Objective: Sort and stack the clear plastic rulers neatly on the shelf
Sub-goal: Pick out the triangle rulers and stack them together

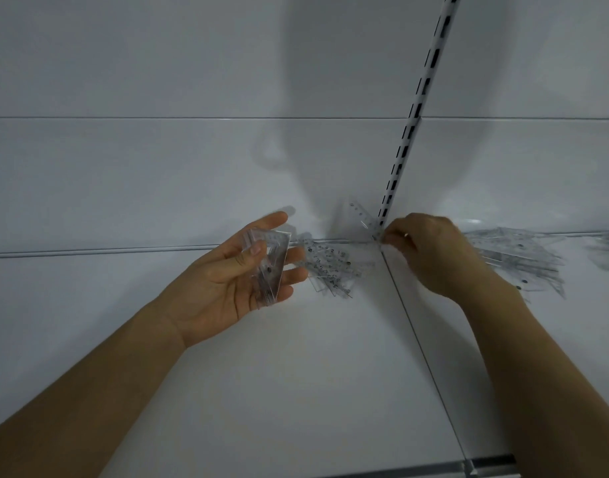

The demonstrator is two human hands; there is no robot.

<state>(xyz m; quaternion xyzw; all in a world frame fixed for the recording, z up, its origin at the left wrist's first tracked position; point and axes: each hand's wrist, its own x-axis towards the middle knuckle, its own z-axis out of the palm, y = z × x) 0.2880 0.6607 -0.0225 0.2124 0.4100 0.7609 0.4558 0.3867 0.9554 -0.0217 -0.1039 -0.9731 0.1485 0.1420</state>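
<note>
While left hand (237, 270) grips a slick stiff ruler stack (270, 267) | right hand (430, 250) pinches one ruler (363, 217) by its corner | hold edges.

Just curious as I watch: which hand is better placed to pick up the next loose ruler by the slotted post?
Probably the right hand: its fingertips are at the leaning ruler beside the slotted post. The left hand already holds a stack of rulers.

A slotted white metal upright (415, 124) rises along white back panels (158, 174), crossed by horizontal seams, where head-shaped shadows (330, 81) fall; a grey metal rail (434, 469) edges the front.
</note>
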